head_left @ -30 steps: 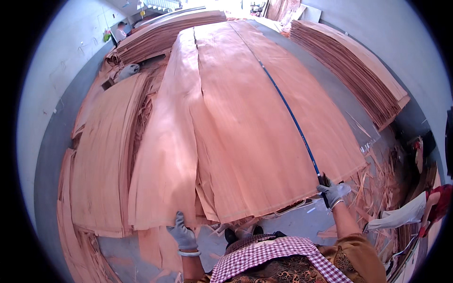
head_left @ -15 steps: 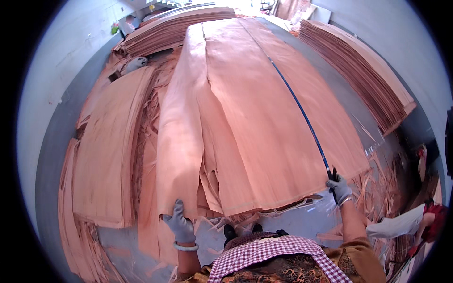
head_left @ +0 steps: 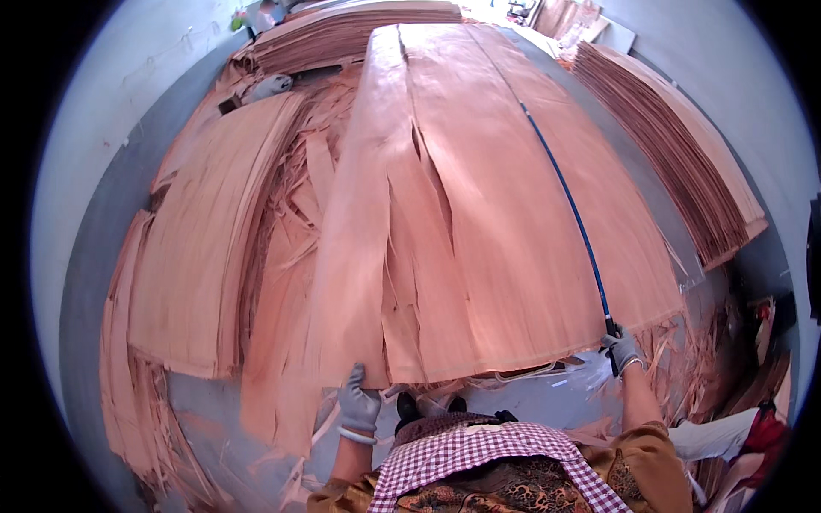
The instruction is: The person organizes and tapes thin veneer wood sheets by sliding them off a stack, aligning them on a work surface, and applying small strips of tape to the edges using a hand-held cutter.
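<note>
My left hand [head_left: 358, 405], in a grey glove, pinches the near edge of a long pinkish wood veneer sheet [head_left: 352, 265]. This sheet lies along the left side of a broad veneer-covered stack [head_left: 547, 265]. Between it and the wider sheet to its right is a torn, split strip [head_left: 428, 299] with dark gaps farther up. In my gloved right hand [head_left: 623, 349] is the dark handle of a long thin blue rod [head_left: 571, 198]. The rod runs away from me over the right part of the veneer, its thin far end reaching toward the far edge.
A lower veneer stack [head_left: 201, 231] stands at left, with torn scraps [head_left: 295, 214] beside it. More stacks lie at the far left [head_left: 359, 34] and right [head_left: 671, 141]. Loose strips [head_left: 671, 359] litter the floor near my right arm. A person [head_left: 266, 15] is at the far left.
My left hand has shifted right with the veneer edge. The left sheet, raised and curved before, now lies flatter against the torn strip. The right hand still holds the rod.
</note>
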`<state>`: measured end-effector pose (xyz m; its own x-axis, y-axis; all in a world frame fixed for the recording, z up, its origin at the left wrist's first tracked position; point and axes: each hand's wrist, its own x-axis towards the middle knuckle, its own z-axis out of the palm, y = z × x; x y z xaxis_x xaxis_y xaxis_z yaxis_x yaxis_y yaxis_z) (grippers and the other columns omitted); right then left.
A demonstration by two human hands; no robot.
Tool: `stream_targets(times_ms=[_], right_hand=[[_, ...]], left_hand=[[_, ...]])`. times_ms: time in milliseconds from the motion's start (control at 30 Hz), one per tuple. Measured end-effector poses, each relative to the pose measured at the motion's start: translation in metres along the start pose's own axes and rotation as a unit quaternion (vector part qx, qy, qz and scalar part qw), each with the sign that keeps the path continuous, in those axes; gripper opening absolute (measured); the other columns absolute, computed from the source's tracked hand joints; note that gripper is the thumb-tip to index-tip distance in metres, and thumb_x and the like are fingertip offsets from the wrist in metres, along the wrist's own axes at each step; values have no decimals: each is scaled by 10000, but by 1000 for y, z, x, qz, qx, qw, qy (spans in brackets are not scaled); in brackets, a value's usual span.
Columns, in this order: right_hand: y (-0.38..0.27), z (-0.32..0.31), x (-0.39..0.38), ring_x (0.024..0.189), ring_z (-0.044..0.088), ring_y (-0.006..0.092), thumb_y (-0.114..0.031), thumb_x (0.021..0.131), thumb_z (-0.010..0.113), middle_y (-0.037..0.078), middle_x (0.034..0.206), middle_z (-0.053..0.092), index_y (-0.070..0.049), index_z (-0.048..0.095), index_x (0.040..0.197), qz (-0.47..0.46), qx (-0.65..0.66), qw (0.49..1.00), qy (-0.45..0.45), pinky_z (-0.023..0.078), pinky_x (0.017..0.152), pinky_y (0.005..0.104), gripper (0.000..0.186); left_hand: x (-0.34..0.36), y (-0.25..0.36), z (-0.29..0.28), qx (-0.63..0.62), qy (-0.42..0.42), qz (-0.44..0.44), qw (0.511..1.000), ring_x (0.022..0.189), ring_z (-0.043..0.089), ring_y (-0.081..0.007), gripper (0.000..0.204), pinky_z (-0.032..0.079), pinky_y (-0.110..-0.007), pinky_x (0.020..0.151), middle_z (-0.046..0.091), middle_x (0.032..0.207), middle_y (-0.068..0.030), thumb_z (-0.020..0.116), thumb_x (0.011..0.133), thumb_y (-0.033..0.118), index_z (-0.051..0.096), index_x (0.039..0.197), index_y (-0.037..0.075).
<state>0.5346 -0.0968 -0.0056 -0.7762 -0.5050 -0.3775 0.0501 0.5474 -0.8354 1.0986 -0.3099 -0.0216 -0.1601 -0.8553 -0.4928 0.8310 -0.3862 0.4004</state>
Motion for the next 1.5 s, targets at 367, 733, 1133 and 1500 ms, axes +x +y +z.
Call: stream_targets(times_ms=[367, 733, 1133, 1500], right_hand=[[-13, 3, -17, 536, 547, 123, -199, 819, 662, 34, 694, 568, -69, 545, 986, -3, 7, 996, -85, 415, 448, 236, 242], [-53, 60, -61, 490, 534, 95, -260, 851, 644, 32, 691, 615, -59, 626, 1039, 20, 65, 989, -128, 407, 446, 208, 276], [-32, 79, -45, 516, 527, 116, -266, 829, 660, 8, 677, 559, -108, 555, 896, 31, 34, 986, -157, 442, 456, 244, 201], [-33, 83, -34, 495, 515, 136, -164, 835, 632, 7, 628, 523, -113, 521, 834, 36, -28, 991, -129, 451, 419, 266, 123]], left_hand=[[0, -17, -3, -129, -51, -117, 983, 1175, 499, -292, 413, 419, -471, 1001, 534, 1262, -121, 580, 881, 164, 473, 1263, 49], [-20, -4, -20, 23, -30, -198, 979, 1026, 587, -288, 335, 529, -405, 833, 592, 1128, -172, 543, 918, 262, 530, 1163, 34], [5, -2, -152, 127, 204, -159, 958, 1009, 554, -337, 386, 465, -483, 853, 568, 1075, -238, 499, 914, 362, 546, 1045, 2], [111, -75, -175, -49, 159, -218, 962, 1104, 524, -315, 317, 431, -475, 943, 567, 1181, -159, 484, 914, 205, 524, 1179, 35]])
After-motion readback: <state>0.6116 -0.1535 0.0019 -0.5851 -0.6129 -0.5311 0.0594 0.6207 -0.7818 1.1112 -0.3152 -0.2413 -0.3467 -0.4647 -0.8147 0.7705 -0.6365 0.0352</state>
